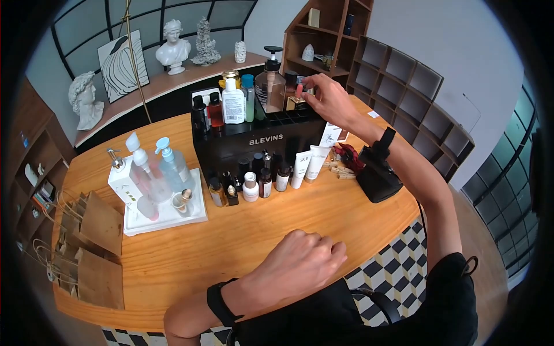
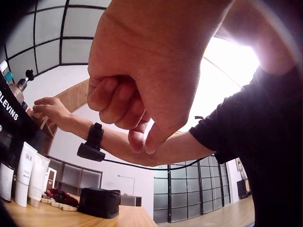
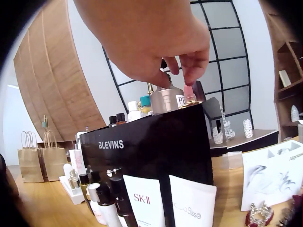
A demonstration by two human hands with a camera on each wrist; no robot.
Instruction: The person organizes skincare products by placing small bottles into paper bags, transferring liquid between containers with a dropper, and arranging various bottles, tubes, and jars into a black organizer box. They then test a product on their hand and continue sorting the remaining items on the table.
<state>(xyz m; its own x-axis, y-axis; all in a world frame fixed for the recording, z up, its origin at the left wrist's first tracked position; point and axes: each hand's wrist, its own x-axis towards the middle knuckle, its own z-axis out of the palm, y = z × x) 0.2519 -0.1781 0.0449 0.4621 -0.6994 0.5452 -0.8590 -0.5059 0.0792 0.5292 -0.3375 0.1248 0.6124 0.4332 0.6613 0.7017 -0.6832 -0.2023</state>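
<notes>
My right hand (image 1: pixel 332 98) reaches over the top right end of a black display stand (image 1: pixel 216 151) marked BLEVINS. Its bent fingers come right at a small pink-topped item with a gold base (image 3: pixel 190 100), and a gap shows between thumb and fingers. A large brown pump bottle (image 1: pixel 270 89) stands just left of this hand. In front of my body, over the near table edge, hangs my left hand (image 1: pixel 300 259). Its fingers are loosely curled with nothing in them, as the left wrist view (image 2: pixel 128 94) of this hand shows.
Small bottles and two white tubes (image 1: pixel 309 167) line the stand's front. At left, a white tray (image 1: pixel 164 226) bears pump bottles beside brown paper bags (image 1: pixel 99 282). A black case (image 1: pixel 378 183) lies at right. Beyond are busts (image 1: pixel 173 49) and shelves (image 1: pixel 398 86).
</notes>
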